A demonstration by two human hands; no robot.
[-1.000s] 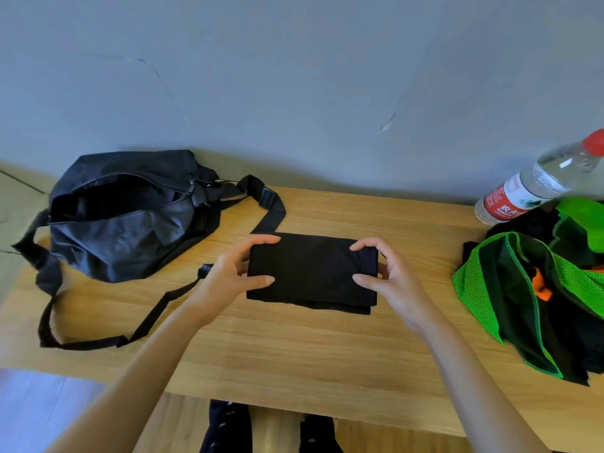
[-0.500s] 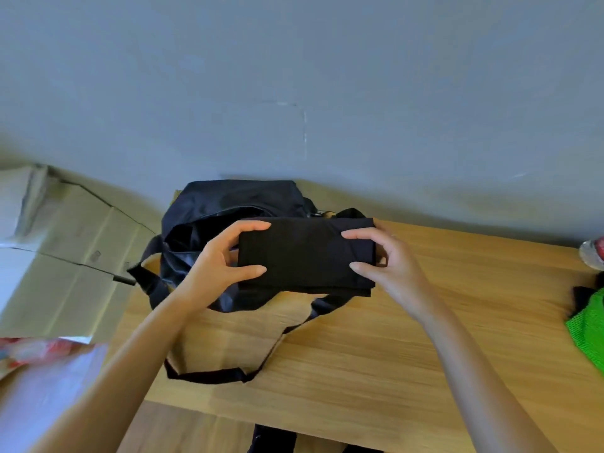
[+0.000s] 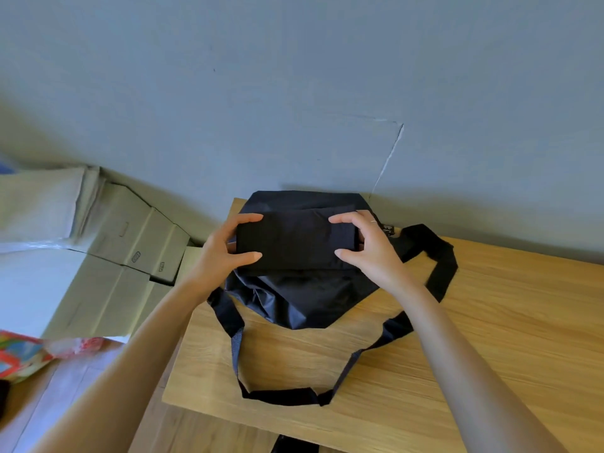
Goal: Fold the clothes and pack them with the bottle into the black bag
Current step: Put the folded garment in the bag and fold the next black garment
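Wood-grain tabletop [image 3: 490, 338], light oak colour, filled the near and right part of the view, with both bare forearms reaching out over it from the bottom edge. Closest to the camera, the black webbing shoulder strap [image 3: 281, 396] of the bag lay in a loose loop on the wood, running up both sides toward the bag itself.

Further in, the black fabric bag [image 3: 300, 302] sat slumped at the back left corner of the table, right up against the wall. Held over the top of it was the black folded garment [image 3: 291, 243], a tidy flat rectangle. The left hand [image 3: 222, 256] gripped its left end, thumb on the near edge and fingers curled over the far edge. The right hand [image 3: 369, 246] did the same on the right end, pinching it between thumb and curled fingers, with a thin ring visible on one finger. Couldn't tell whether the garment was already touching the bag's opening or just above it.

Off the table to the left, stacked pale cardboard boxes [image 3: 130, 243] sat on the floor, and a bit of colourful patterned packaging [image 3: 23, 354] showed at the left edge. Behind everything was the plain grey-blue wall [image 3: 294, 93] with a thin crack line in it.
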